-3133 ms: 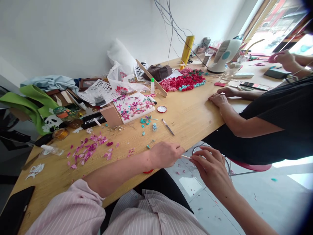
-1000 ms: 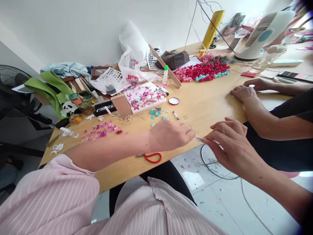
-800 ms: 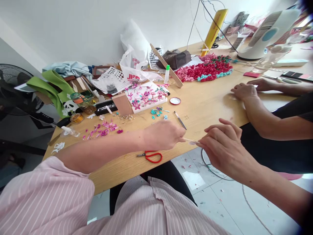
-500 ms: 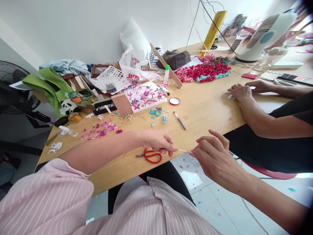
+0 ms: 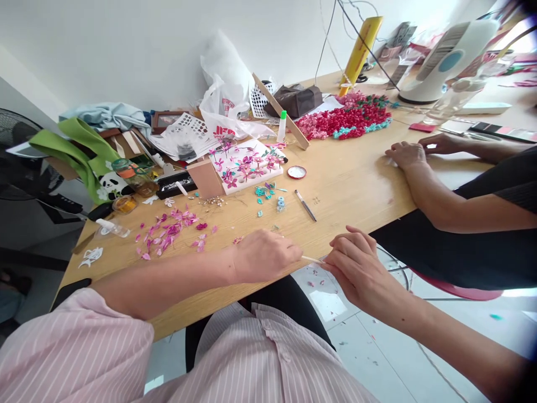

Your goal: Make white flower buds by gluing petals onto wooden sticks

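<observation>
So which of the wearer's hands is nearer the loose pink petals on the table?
Left. The left hand sits just right of the pink petals; the right hand is farther right, past the table edge.

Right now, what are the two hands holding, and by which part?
A thin pale stick: the left hand pinches one end, the right hand pinches the other. Anything on its tip is hidden by the fingers.

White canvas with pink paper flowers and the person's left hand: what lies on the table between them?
In the head view, between the white canvas with pink paper flowers and the left hand lie small teal quilled paper pieces on bare wooden table.
</observation>
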`<action>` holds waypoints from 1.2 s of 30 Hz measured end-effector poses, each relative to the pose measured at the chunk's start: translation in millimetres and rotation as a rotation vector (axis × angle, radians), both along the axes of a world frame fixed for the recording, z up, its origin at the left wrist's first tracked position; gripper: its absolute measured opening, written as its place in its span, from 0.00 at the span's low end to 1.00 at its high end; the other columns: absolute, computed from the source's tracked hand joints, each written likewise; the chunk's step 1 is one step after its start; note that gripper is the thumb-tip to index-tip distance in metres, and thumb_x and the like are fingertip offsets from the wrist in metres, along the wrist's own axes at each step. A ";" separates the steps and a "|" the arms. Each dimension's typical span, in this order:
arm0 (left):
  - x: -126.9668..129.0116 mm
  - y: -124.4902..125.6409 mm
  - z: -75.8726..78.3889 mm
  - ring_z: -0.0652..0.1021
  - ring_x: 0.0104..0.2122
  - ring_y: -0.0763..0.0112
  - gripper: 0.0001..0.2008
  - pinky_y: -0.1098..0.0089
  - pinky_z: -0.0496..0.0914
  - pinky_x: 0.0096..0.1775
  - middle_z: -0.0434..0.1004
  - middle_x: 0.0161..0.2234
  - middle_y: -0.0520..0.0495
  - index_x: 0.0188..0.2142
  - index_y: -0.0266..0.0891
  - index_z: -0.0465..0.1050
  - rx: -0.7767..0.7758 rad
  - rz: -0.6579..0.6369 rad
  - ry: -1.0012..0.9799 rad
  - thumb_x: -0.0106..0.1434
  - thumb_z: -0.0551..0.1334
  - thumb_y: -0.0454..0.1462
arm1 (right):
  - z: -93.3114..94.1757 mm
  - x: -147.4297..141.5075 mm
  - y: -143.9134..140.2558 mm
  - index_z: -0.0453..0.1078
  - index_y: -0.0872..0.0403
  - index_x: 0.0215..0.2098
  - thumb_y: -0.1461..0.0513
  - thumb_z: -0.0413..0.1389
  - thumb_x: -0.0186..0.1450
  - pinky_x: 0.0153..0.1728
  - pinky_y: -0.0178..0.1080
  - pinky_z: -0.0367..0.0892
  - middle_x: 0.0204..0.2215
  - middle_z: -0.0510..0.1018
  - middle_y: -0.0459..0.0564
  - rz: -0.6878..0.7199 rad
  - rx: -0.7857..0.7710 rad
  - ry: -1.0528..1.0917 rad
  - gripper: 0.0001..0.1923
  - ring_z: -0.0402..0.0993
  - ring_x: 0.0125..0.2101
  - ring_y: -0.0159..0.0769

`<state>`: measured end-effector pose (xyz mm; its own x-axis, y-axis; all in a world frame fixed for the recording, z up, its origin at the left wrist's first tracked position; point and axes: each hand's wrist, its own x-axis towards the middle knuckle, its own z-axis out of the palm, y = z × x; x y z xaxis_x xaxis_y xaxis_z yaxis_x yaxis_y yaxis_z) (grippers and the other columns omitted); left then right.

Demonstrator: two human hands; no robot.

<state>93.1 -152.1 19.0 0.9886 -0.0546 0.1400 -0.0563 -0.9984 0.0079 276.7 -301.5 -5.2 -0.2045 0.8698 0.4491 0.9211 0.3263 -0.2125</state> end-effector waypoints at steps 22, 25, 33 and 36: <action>-6.5 -20.1 -4.2 0.76 0.29 0.67 0.12 0.69 0.63 0.27 0.77 0.28 0.45 0.35 0.34 0.74 0.021 -0.033 -0.003 0.68 0.52 0.32 | -8.3 -3.9 -10.3 0.63 0.53 0.29 0.65 0.50 0.70 0.54 0.54 0.56 0.28 0.63 0.46 -0.015 -0.122 0.127 0.10 0.59 0.34 0.35; -8.9 -17.9 -2.8 0.75 0.26 0.69 0.13 0.70 0.60 0.26 0.77 0.26 0.48 0.33 0.37 0.75 -0.127 0.070 0.059 0.69 0.54 0.36 | -4.5 -8.5 -13.5 0.63 0.53 0.30 0.67 0.50 0.69 0.57 0.55 0.53 0.28 0.63 0.46 0.017 -0.112 0.087 0.09 0.59 0.35 0.35; -6.2 -13.7 11.2 0.75 0.26 0.74 0.12 0.73 0.58 0.27 0.81 0.26 0.48 0.33 0.38 0.81 -0.649 0.273 0.296 0.65 0.59 0.37 | -6.6 -16.6 -19.8 0.64 0.55 0.28 0.67 0.51 0.68 0.58 0.57 0.54 0.27 0.65 0.48 0.038 -0.014 -0.037 0.10 0.62 0.37 0.37; -5.5 -9.7 6.7 0.72 0.24 0.76 0.11 0.74 0.59 0.27 0.79 0.24 0.49 0.33 0.37 0.81 -0.821 0.305 0.353 0.63 0.60 0.37 | -7.7 -17.6 -21.0 0.66 0.56 0.30 0.68 0.51 0.68 0.58 0.57 0.55 0.28 0.66 0.49 0.047 0.017 -0.092 0.09 0.63 0.38 0.38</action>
